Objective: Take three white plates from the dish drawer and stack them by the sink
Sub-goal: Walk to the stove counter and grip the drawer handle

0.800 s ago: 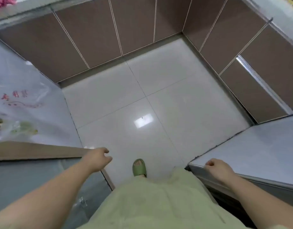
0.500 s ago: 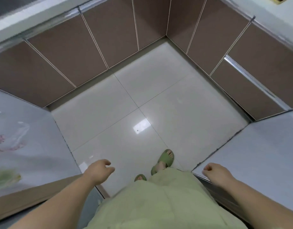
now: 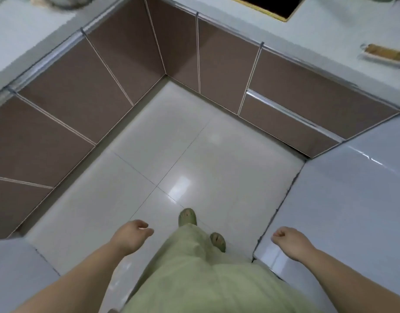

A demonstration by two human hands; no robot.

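Note:
No plates are in view. A brown drawer front (image 3: 291,129) with a metal rail handle (image 3: 293,115) sits closed in the right-hand run of cabinets. My left hand (image 3: 131,236) hangs over the floor, fingers loosely curled, holding nothing. My right hand (image 3: 289,241) hovers over the grey surface at the right, fingers curled into a loose fist, holding nothing. A dark opening with a yellow edge (image 3: 269,5) is set in the far countertop at the top; I cannot tell whether it is the sink.
Brown cabinet doors (image 3: 81,91) line the left and far sides under a pale countertop (image 3: 25,35). The glossy tiled floor (image 3: 172,168) lies between them. A grey surface (image 3: 352,211) stands at the right. A brown item on a white holder (image 3: 384,54) rests on the right counter.
The view has swung right and forward: the cabinet corner and right counter came into view, the left counter with its plastic bag left. My feet have stepped forward. Both hands stay empty.

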